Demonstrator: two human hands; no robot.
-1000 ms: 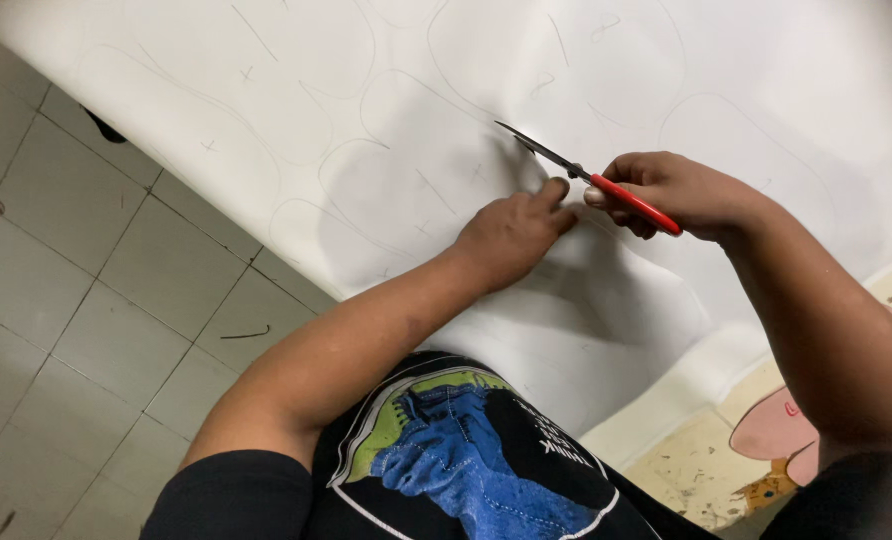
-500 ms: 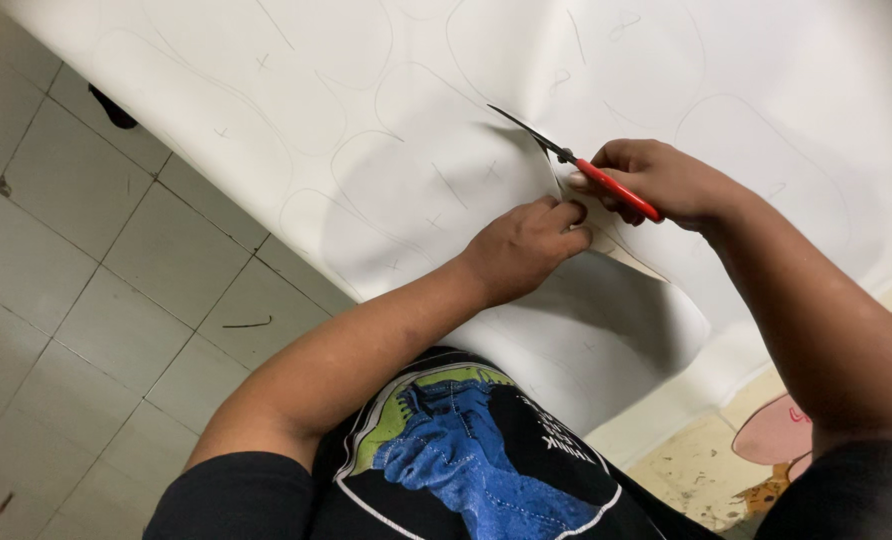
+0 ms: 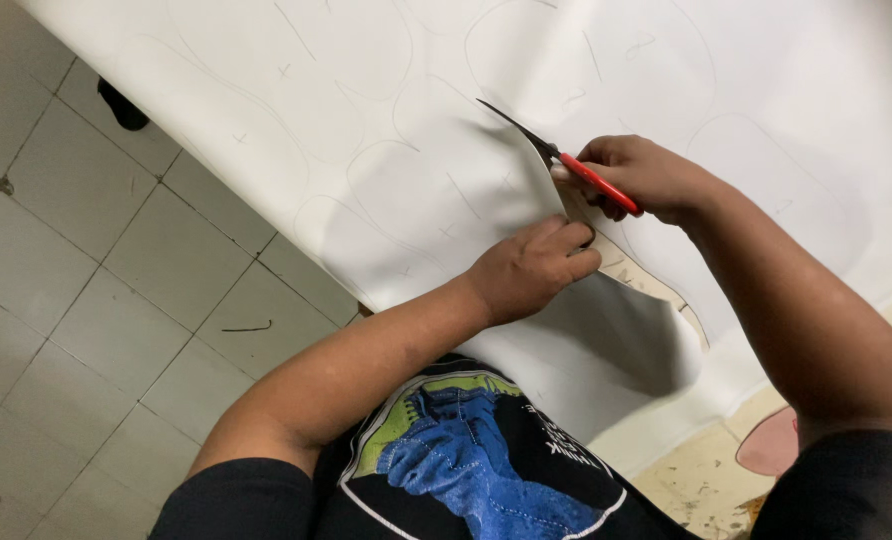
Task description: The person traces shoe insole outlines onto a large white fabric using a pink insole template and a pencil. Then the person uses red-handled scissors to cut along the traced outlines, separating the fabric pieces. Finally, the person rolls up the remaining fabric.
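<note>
Right hand (image 3: 641, 178) grips red-handled scissors (image 3: 556, 155), blades pointing far-left along the pencilled outline; left hand (image 3: 531, 268), just nearer, pinches the white sheet's (image 3: 296, 110) cut edge

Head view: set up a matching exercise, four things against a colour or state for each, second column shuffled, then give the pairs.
Things:
1. scissors
2. white sheet
3. left hand
4. floor tiles

States:
A. pale grey, with dark joints
B. red handles, blades open
C. marked with thin pencil outlines
D. pinching the cut flap

Pairs: 1-B, 2-C, 3-D, 4-A
</note>
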